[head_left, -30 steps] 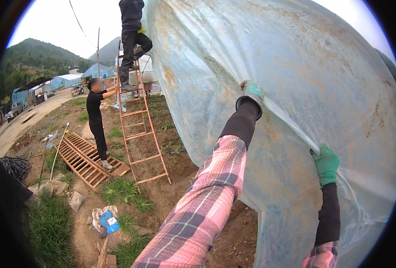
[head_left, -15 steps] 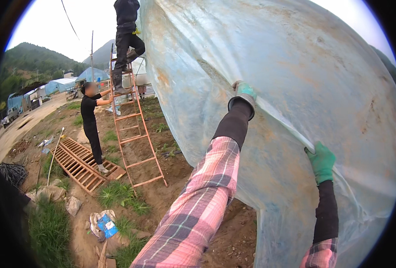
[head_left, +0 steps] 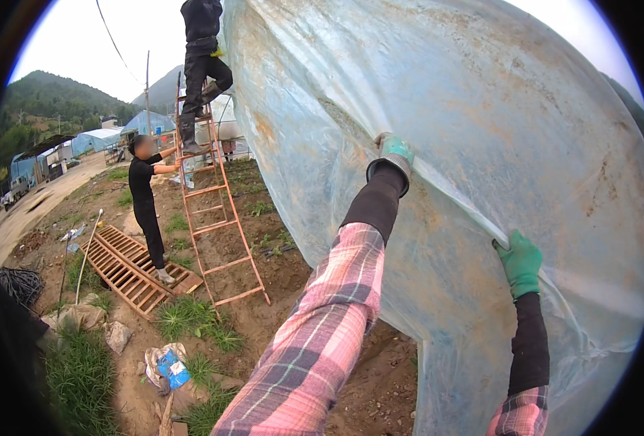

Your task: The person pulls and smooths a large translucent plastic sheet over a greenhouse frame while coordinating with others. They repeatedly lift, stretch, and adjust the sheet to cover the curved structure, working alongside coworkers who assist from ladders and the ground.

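Observation:
A large sheet of dirty translucent plastic film hangs in front of me and fills the right half of the view. My left hand, in a green glove, is raised high and grips a fold of the film. Lower to the right, my right hand, also green-gloved, clutches the same diagonal fold. Both arms wear black sleeves under pink plaid.
An orange ladder stands at the left of the film with a person in black high on it. Another person in black holds it from the ground. A second ladder lies flat on the soil. Rubbish lies in grass.
The view has shifted slightly, and both my hands have slid a little left along the fold, still gripping the film. The person on the ladder stands a bit higher in view.

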Demonstrator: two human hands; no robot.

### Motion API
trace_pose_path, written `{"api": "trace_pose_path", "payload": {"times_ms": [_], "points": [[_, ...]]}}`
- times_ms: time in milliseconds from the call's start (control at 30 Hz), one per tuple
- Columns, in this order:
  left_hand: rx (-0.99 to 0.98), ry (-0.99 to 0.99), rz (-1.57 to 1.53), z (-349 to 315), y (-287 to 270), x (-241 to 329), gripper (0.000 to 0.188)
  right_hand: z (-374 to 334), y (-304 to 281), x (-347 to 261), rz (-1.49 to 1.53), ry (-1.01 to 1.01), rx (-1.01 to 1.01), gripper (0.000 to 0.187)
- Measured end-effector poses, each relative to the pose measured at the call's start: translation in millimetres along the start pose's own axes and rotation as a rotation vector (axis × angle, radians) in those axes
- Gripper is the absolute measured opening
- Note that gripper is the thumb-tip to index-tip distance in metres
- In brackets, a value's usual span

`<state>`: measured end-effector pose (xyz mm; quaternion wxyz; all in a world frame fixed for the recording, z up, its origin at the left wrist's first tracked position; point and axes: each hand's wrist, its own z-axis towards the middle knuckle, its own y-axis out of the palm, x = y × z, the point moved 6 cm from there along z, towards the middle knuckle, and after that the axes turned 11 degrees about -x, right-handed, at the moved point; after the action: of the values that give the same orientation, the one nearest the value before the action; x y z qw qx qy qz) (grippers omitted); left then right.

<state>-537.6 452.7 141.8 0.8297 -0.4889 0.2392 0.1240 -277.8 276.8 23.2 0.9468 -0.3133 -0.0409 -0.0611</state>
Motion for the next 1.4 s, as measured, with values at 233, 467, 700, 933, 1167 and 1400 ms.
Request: {"api": "trace_pose_path", "payload": {"times_ms": [233,467,700,933,1167,1400], "points": [[0.018,0.016,-0.077,3,1,4,0.021,-4,-2,5,-0.065,0.026,-0.016,0.038],[0.327,0.076,-0.097,-41,-16,20,0.032,4,23,0,-0.006,0.0,-0.038,0.037],[0.594,0.698,-0.216,-122,-79,159,0.045,2,4,7,0.034,0.009,-0.053,0.037],[0.237,0.588,-0.151,-101,-99,198,0.022,9,8,4,0.169,0.074,-0.186,0.031],[0.135,0.584,-0.009,-94,-96,207,0.019,6,7,3,0.155,0.051,-0.118,0.023],[0.159,0.61,-0.01,-94,-100,213,0.019,-55,-50,38,0.11,-0.041,-0.031,0.047]]}}
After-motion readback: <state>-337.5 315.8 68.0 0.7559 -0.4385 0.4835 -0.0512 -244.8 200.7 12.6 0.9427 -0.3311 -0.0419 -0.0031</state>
